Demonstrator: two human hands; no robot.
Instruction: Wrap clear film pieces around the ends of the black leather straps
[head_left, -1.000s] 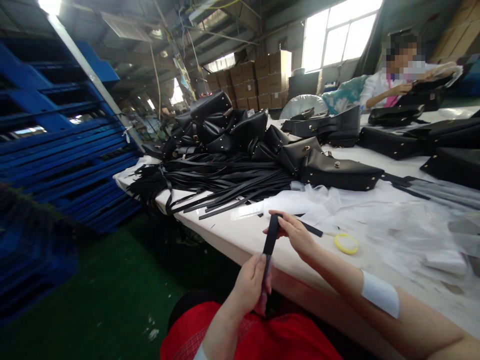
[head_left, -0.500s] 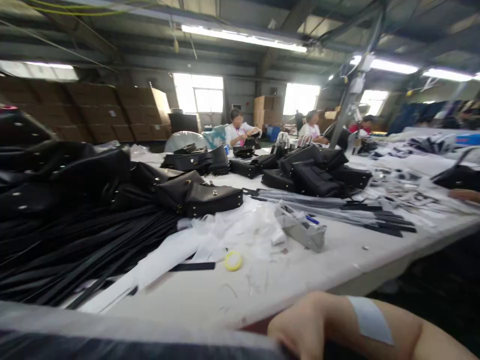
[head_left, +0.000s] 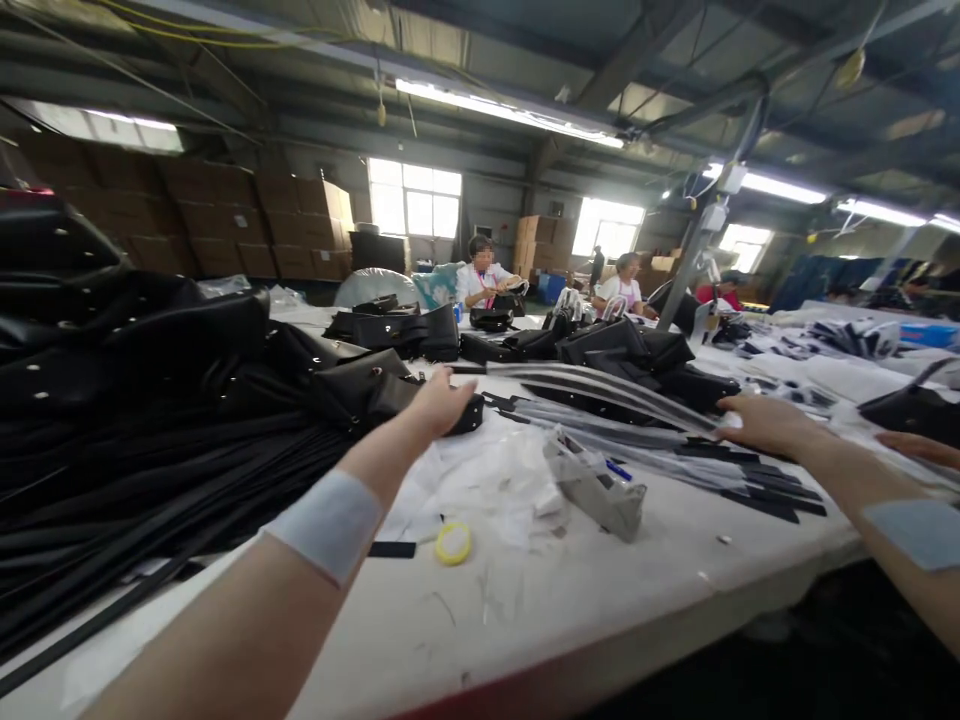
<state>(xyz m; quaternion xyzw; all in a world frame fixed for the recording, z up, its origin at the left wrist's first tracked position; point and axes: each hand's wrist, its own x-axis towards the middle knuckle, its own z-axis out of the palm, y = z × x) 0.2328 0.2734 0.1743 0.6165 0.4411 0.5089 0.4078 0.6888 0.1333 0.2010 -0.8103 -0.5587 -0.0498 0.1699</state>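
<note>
White table below me, its corners cut off; yellow ring close in, then a grey holder with a blue pen. My left hand blocks part of a black bag, thumb and fingers apart at the strap's dark end: gripping or only touching, I can't tell. My right hand closes on the other end and hides it. The film-wrapped strap arcs between them. Somebody else's hand, cropped at right. Far off, carton labels, too small to read.
</note>
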